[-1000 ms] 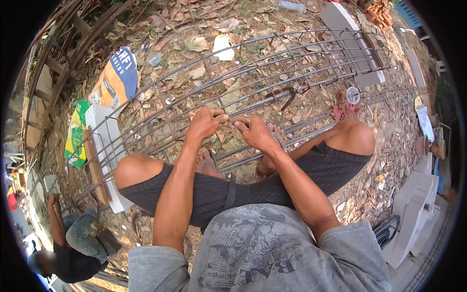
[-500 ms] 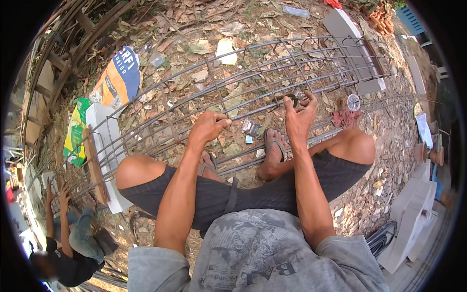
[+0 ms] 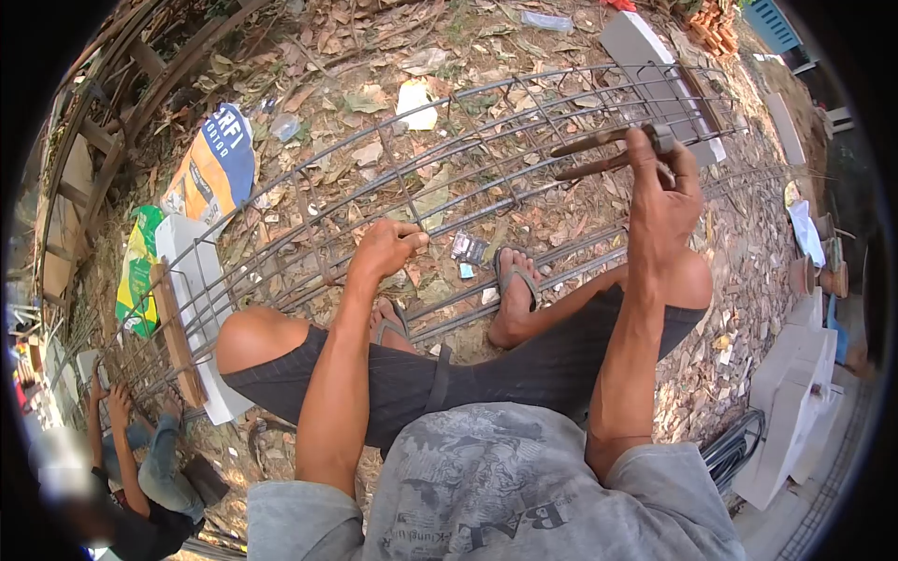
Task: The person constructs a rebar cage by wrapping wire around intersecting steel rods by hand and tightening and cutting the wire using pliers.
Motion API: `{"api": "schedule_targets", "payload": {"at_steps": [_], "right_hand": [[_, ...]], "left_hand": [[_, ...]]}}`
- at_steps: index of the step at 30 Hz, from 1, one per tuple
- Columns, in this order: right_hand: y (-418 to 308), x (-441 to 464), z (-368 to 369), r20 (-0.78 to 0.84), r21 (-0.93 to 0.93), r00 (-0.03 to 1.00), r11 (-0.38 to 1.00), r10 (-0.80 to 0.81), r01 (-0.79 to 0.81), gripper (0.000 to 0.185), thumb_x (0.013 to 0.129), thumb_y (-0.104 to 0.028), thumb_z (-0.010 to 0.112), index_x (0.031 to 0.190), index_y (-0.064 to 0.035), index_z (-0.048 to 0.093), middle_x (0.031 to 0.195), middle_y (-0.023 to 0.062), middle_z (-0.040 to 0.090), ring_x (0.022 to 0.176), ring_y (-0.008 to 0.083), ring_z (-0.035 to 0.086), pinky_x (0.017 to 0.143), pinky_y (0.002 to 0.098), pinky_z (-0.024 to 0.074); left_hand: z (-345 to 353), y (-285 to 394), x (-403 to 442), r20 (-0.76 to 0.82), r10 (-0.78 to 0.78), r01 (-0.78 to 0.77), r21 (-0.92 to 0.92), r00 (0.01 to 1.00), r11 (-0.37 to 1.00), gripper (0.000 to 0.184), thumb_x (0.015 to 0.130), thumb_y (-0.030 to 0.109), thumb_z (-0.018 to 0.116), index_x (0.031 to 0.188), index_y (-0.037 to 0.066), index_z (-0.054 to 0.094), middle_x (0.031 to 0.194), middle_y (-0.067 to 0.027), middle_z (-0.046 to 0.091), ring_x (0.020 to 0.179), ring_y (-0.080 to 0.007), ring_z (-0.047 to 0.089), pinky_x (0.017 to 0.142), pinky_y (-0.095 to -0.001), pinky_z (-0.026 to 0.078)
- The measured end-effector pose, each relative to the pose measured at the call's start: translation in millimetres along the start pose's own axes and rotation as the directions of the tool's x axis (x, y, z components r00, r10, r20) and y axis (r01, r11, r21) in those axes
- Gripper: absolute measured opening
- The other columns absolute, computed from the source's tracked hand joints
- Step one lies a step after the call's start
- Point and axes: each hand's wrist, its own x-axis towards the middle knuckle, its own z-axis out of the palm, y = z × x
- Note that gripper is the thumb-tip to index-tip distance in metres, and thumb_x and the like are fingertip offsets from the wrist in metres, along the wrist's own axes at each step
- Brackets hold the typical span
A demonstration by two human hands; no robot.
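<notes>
A long cage of steel bars (image 3: 449, 148) lies across in front of my knees, resting on pale blocks at both ends. My left hand (image 3: 385, 250) is closed in a pinch at the near bars, beside a crossing tie; anything between its fingertips is too small to make out. Raised over the right part of the cage, my right hand (image 3: 666, 192) grips rusty pincers (image 3: 655, 140) by the head end, and their two handles point left above the bars.
A pale block (image 3: 196, 309) with a wooden strip supports the left end, another block (image 3: 638, 56) the right. Cement bags (image 3: 213, 166) lie at the left. A co-worker (image 3: 154, 477) sits at lower left. A clear cup, sandals and leaves surround the bars.
My right hand has left my left hand's side, moved right and picked up the pincers from the cage. My left hand stays near the same bar. The co-worker's hands have moved.
</notes>
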Motion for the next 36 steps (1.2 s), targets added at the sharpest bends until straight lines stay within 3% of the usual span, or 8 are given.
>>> {"api": "schedule_targets", "payload": {"at_steps": [4,8,13,19,22,25,31,36], "right_hand": [[-6,-2,21,0.333,0.362,0.943,0.923,0.004,-0.131,0.04,0.099,-0.035,0.071,0.124,-0.004,0.066,0.097,0.0021,0.07,0.088,0.0121,0.061,0.078,0.0296,0.0508],[6,-120,27,0.674,0.162,0.629,0.752,0.388,-0.639,0.032,0.104,-0.03,0.062,0.123,-0.0034,0.067,0.087,0.0014,0.069,0.073,0.0115,0.059,0.072,0.0301,0.048],[58,-196,22,0.849,-0.13,0.469,0.957,0.242,-0.258,0.036,0.103,-0.026,0.061,0.132,-0.0064,0.063,0.078,0.0064,0.068,0.066,0.0147,0.06,0.069,0.0365,0.0481],[83,-198,21,0.831,-0.449,0.038,0.71,0.554,-0.543,0.057,0.099,-0.018,0.058,0.155,-0.0168,0.047,0.091,0.0075,0.071,0.085,0.0175,0.067,0.082,0.0345,0.0492],[89,-191,20,0.853,-0.468,0.021,0.782,0.521,-0.412,0.06,0.096,-0.014,0.058,0.155,-0.0158,0.046,0.093,0.0076,0.07,0.089,0.0155,0.067,0.086,0.0327,0.0494],[85,-186,25,0.862,-0.451,-0.041,0.726,0.506,-0.519,0.056,0.101,-0.008,0.056,0.156,-0.0063,0.041,0.094,0.0033,0.062,0.094,0.0132,0.068,0.082,0.0292,0.0523],[92,-191,30,0.851,-0.418,-0.032,0.64,0.523,-0.645,0.061,0.104,-0.013,0.058,0.16,-0.0083,0.035,0.106,0.004,0.061,0.095,0.0158,0.07,0.083,0.0291,0.0536],[62,-179,31,0.847,-0.432,0.007,0.695,0.532,-0.574,0.047,0.102,-0.014,0.055,0.148,-0.0031,0.048,0.102,0.0057,0.058,0.088,0.0167,0.068,0.08,0.0307,0.0561]], "left_hand": [[-2,-2,2,0.053,-0.011,0.011,0.005,0.999,1.0,0.041,0.09,0.039,0.071,0.107,0.002,0.079,0.082,-0.0126,0.078,0.078,-0.0227,0.073,0.075,-0.039,0.055],[-3,6,-3,0.023,-0.006,0.005,0.079,1.0,0.997,0.042,0.09,0.04,0.07,0.108,0.002,0.079,0.081,-0.0127,0.077,0.079,-0.0233,0.074,0.077,-0.0396,0.055],[-4,4,0,0.053,0.042,-0.047,0.09,0.998,0.995,0.04,0.087,0.038,0.071,0.106,0.003,0.079,0.086,-0.0188,0.076,0.082,-0.033,0.073,0.081,-0.0421,0.055],[-3,7,-2,0.021,0.027,-0.029,0.064,0.999,0.998,0.036,0.088,0.035,0.071,0.103,0.004,0.08,0.082,-0.0159,0.075,0.078,-0.0297,0.072,0.077,-0.0424,0.054],[-3,11,-3,0.003,-0.022,0.022,0.052,1.0,0.998,0.034,0.089,0.034,0.071,0.103,0.004,0.08,0.081,-0.0152,0.076,0.076,-0.0275,0.073,0.075,-0.0414,0.054],[-5,10,0,0.059,-0.033,0.029,0.06,0.998,0.998,0.035,0.092,0.036,0.07,0.105,0.004,0.08,0.083,-0.013,0.077,0.08,-0.0233,0.074,0.076,-0.0402,0.055],[-6,8,3,0.078,-0.007,0.004,0.035,0.997,0.999,0.034,0.092,0.034,0.072,0.104,0.003,0.08,0.083,-0.0124,0.078,0.078,-0.0214,0.074,0.077,-0.0382,0.055],[-9,9,9,0.121,0.009,-0.019,0.08,0.993,0.997,0.031,0.093,0.035,0.071,0.101,0.007,0.08,0.079,-0.0104,0.077,0.077,-0.0209,0.073,0.076,-0.0384,0.055]]}}
